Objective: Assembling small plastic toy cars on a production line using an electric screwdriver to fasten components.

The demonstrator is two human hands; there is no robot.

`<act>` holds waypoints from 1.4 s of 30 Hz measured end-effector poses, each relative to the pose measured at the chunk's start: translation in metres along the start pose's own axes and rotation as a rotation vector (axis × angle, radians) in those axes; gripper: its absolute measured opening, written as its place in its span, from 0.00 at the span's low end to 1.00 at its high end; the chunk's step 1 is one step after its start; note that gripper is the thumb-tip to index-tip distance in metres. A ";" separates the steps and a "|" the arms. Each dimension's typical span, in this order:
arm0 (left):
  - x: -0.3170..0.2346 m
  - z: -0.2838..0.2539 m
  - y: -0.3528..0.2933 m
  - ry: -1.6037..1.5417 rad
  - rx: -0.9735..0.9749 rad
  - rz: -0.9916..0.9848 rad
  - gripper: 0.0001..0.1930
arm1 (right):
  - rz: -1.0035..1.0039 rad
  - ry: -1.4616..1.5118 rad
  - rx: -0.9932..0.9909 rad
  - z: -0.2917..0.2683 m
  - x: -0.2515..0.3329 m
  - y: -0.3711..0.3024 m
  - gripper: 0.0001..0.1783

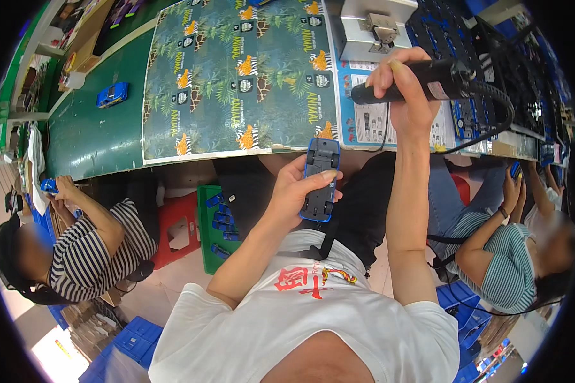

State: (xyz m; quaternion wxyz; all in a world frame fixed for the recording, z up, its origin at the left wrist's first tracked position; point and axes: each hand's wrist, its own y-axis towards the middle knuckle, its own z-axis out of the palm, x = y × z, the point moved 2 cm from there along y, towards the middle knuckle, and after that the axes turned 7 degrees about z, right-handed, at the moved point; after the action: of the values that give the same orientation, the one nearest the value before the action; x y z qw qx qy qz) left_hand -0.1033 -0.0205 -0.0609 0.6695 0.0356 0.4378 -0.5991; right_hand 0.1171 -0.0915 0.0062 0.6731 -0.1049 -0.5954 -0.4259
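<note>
In my left hand (290, 195) is a blue toy car (322, 155), its black underside turned up and my thumb pressed across it. My right hand (407, 102) is wrapped round a black electric screwdriver (437, 71), raised over the table's near edge, apart from the toy car. A cable leaves its right end. The screwdriver lies roughly sideways, its narrower end pointing left. Another blue toy car (112, 95) stands on the green table (86, 143) at the left.
A printed animal-pattern sheet (227, 96) covers the middle of the table. A metal fixture (377, 32) stands beyond my right hand, beside dark trays (437, 25) of parts. Below the table, a green crate (204, 255) holds several blue cars. Co-workers (102, 246) sit on both sides.
</note>
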 end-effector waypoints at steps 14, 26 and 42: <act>0.001 -0.010 0.001 -0.077 0.116 0.099 0.22 | 0.079 -0.276 -0.516 0.022 -0.012 -0.082 0.35; 0.010 -0.002 0.004 0.185 -0.048 0.480 0.25 | 0.246 -0.941 -0.204 0.089 -0.007 -0.116 0.36; 0.001 -0.006 -0.006 0.405 -0.275 0.859 0.23 | 0.345 -0.841 -0.234 0.092 -0.015 -0.124 0.19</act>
State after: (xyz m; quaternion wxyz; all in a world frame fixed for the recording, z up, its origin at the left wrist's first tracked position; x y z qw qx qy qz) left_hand -0.1115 -0.0197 -0.0626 0.7559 0.2396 0.5799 -0.1868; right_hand -0.0341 -0.1012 -0.0278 0.4179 -0.4411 -0.7384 -0.2924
